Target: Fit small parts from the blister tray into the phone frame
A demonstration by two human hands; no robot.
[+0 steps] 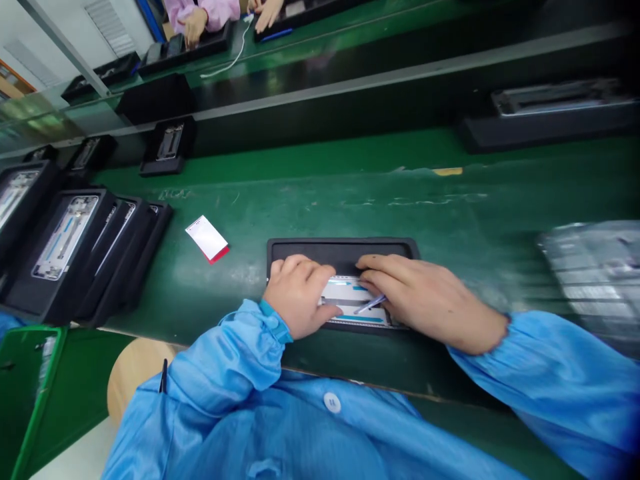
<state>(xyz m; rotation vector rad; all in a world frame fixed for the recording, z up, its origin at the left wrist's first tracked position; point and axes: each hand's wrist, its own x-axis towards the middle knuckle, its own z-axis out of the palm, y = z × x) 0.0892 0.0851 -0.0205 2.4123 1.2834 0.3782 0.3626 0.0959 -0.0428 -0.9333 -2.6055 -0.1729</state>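
On the green bench before me lies a black foam tray (pixel 345 243) with a metal phone frame (pixel 345 291) in it. White and blue strips line the frame's inside. My left hand (pixel 297 297) curls over the frame's left end, thumb and index finger on either side of it. A slim, shiny, pen-like tool (pixel 369 305) sticks out from under my right hand (pixel 425 293), its tip pointing left over the frame. That hand's fingers are bent around it and cover the frame's right end.
Black trays with phone frames (pixel 66 237) lean in a stack at left. A white and red card (pixel 207 238) lies near them. Clear plastic bags (pixel 595 280) sit at right. More trays (pixel 167 147) stand along the back, beyond which another person's hands (pixel 195 27) work.
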